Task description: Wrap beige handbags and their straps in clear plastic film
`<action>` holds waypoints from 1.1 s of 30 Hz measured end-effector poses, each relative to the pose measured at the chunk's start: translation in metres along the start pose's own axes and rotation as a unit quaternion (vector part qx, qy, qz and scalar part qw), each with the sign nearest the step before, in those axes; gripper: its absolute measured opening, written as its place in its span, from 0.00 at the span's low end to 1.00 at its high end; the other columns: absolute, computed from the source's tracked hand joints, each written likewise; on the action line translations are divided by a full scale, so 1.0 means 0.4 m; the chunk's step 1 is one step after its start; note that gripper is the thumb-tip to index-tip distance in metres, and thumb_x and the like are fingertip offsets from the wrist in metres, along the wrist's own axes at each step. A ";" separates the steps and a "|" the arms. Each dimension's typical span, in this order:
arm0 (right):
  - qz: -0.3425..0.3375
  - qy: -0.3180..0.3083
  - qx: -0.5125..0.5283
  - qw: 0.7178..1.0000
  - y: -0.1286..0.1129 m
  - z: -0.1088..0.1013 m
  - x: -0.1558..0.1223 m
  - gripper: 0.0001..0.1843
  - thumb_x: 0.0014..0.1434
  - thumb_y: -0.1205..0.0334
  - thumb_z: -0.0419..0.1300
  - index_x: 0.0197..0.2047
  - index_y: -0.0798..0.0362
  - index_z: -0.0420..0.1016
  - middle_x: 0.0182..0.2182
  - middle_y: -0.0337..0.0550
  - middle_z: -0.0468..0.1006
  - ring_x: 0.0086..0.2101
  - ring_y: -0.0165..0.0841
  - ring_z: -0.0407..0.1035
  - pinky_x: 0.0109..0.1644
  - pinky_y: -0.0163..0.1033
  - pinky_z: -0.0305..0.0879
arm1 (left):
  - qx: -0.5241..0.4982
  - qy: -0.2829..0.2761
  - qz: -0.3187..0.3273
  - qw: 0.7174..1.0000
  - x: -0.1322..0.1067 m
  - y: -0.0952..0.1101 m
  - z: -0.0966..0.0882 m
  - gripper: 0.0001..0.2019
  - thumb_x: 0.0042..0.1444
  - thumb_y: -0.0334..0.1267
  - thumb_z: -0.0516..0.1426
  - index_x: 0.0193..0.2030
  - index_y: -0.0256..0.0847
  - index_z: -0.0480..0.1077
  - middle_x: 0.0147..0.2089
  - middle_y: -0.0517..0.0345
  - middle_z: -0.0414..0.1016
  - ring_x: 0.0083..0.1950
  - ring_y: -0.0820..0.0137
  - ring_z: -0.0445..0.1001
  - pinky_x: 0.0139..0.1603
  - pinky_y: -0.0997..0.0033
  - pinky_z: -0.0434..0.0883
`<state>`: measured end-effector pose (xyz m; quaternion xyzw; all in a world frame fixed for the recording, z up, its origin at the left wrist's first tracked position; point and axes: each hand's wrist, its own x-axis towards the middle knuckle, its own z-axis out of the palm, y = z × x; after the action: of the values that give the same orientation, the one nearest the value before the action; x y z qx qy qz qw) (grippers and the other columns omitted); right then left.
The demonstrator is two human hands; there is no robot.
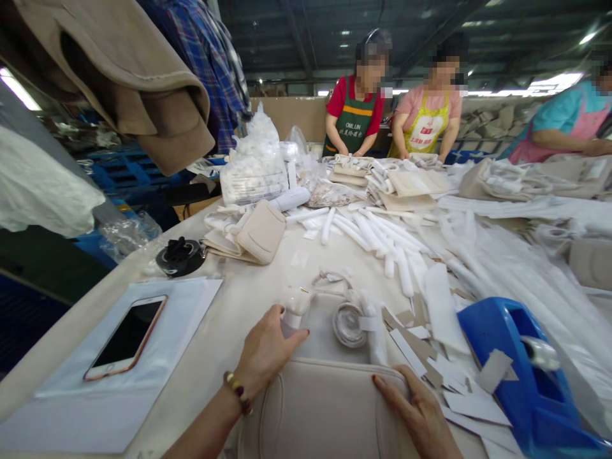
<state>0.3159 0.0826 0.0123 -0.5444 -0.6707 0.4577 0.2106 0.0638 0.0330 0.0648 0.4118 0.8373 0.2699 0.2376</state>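
The cream leather handbag (329, 408) lies flat at the near edge of the white-covered desk (239, 299). The left hand (265, 354) curls its grip over the bag's far rim, beside a white paper-wrapped fitting (294, 306). The right hand (418, 411) lies spread on the other corner, so the two seem to pin it steady. A roll of clear tape (349, 324) and a blue plastic tape dispenser (516, 357) sit close by, while a rose-gold smartphone (127, 338) lies well to the left.

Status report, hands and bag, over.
Left hand at white-wrapped fitting, grip unclear. Right hand flat on beige bag. Blue tape dispenser close right, paper scraps beside.
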 end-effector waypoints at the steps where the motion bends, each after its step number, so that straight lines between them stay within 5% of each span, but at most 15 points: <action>1: -0.001 0.001 -0.004 1.000 0.001 0.000 0.000 0.24 0.52 0.36 0.52 0.30 0.51 0.68 0.25 0.37 0.71 0.32 0.36 0.65 0.37 0.38 0.56 | -0.005 -0.002 -0.006 1.000 0.010 0.011 0.005 0.23 0.44 0.47 0.56 0.44 0.34 0.65 0.41 0.41 0.73 0.45 0.51 0.71 0.47 0.54 0.64; 7: 0.002 -0.014 -0.026 1.000 0.015 0.000 0.011 0.25 0.52 0.35 0.50 0.31 0.51 0.66 0.27 0.38 0.72 0.32 0.37 0.65 0.36 0.38 0.57 | -0.123 -0.128 0.027 0.984 0.045 -0.013 0.020 0.15 0.46 0.41 0.53 0.38 0.35 0.70 0.35 0.51 0.77 0.34 0.63 0.75 0.33 0.70 0.70; 10: 0.008 -0.010 -0.031 0.999 0.012 0.001 0.015 0.26 0.51 0.34 0.50 0.31 0.50 0.67 0.26 0.38 0.72 0.31 0.37 0.66 0.36 0.38 0.57 | -0.130 -0.120 0.040 0.983 0.052 -0.026 0.030 0.17 0.49 0.47 0.53 0.37 0.35 0.70 0.33 0.52 0.77 0.33 0.63 0.75 0.33 0.69 0.70; 14: 0.009 0.005 -0.026 1.000 -0.003 0.002 0.014 0.25 0.51 0.35 0.50 0.32 0.50 0.67 0.27 0.39 0.74 0.33 0.39 0.67 0.38 0.39 0.58 | -0.077 0.007 0.024 0.997 0.048 -0.030 0.067 0.25 0.54 0.52 0.49 0.47 0.29 0.64 0.37 0.40 0.75 0.41 0.53 0.74 0.43 0.55 0.68; 17: 0.017 0.008 -0.021 1.000 -0.014 0.002 0.014 0.23 0.50 0.37 0.51 0.32 0.50 0.68 0.28 0.40 0.75 0.35 0.40 0.68 0.40 0.40 0.58 | -0.012 0.171 0.078 0.982 0.039 -0.042 0.101 0.29 0.57 0.49 0.49 0.56 0.23 0.55 0.50 0.29 0.68 0.53 0.48 0.67 0.51 0.49 0.63; 20: 0.026 -0.004 -0.005 1.000 -0.022 -0.002 0.022 0.23 0.49 0.38 0.53 0.31 0.51 0.70 0.28 0.40 0.75 0.35 0.40 0.68 0.40 0.41 0.59 | 0.123 0.363 0.256 0.887 0.033 -0.059 0.125 0.26 0.58 0.45 0.52 0.57 0.25 0.56 0.53 0.30 0.66 0.55 0.50 0.65 0.52 0.52 0.64; 22: 0.038 -0.015 0.021 0.999 -0.028 -0.006 0.030 0.23 0.48 0.40 0.54 0.31 0.53 0.71 0.29 0.42 0.76 0.36 0.41 0.69 0.40 0.40 0.60 | 0.198 0.410 0.348 0.820 0.031 -0.064 0.131 0.22 0.59 0.41 0.52 0.55 0.27 0.59 0.53 0.33 0.66 0.55 0.51 0.65 0.51 0.53 0.65; 24: 0.062 -0.025 0.040 0.997 -0.035 -0.010 0.039 0.23 0.45 0.41 0.57 0.30 0.54 0.72 0.29 0.43 0.77 0.36 0.41 0.70 0.38 0.40 0.60 | 0.229 0.399 0.392 0.797 0.030 -0.062 0.130 0.19 0.59 0.38 0.52 0.54 0.28 0.60 0.53 0.34 0.66 0.55 0.52 0.65 0.51 0.54 0.66; 29: 0.084 -0.032 0.084 0.992 -0.042 -0.011 0.041 0.22 0.42 0.42 0.60 0.32 0.53 0.71 0.27 0.42 0.77 0.32 0.40 0.70 0.33 0.39 0.60 | 0.223 0.320 0.416 0.822 0.041 -0.054 0.122 0.15 0.60 0.34 0.49 0.51 0.29 0.64 0.53 0.37 0.65 0.59 0.53 0.60 0.56 0.51 0.66; 33: 0.051 -0.040 0.129 0.990 -0.028 0.000 0.036 0.22 0.45 0.42 0.59 0.31 0.53 0.71 0.25 0.39 0.75 0.30 0.37 0.68 0.33 0.38 0.60 | 0.260 0.252 0.475 0.802 0.049 -0.049 0.114 0.13 0.61 0.30 0.45 0.46 0.33 0.68 0.48 0.45 0.71 0.58 0.59 0.63 0.59 0.51 0.64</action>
<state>0.3053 0.0960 0.0184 -0.5277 -0.5852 0.5717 0.2286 0.0703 0.0505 0.0148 0.7216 0.6063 0.2157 -0.2555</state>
